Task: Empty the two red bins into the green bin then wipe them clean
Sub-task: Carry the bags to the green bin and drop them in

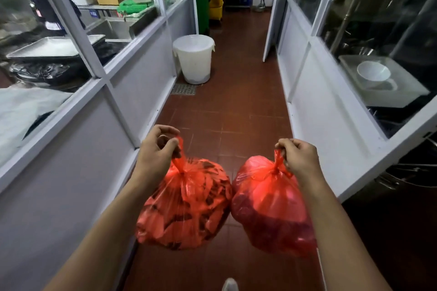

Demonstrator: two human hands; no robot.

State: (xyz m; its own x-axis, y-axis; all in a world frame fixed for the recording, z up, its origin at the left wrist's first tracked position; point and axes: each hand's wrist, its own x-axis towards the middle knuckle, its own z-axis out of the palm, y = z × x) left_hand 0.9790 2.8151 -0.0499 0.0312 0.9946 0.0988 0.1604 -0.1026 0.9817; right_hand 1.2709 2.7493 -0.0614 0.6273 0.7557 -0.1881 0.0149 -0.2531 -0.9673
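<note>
Two full red plastic bags hang in front of me over a red tiled corridor floor. My left hand (157, 149) is shut on the knotted top of the left red bag (184, 205), which shows dark scraps through the plastic. The right red bag (272, 205) hangs from its tied top in my right hand (299, 158), and the two bags touch side by side. A tall green bin (202, 4) stands at the far end of the corridor on the left. No red bins are in view.
A white bucket (194, 59) stands on the left side of the corridor by a floor drain (184, 89). A yellow mop bucket (216, 6) sits beside the green bin. Glazed partitions line both sides, and a door (272, 30) stands ajar on the right.
</note>
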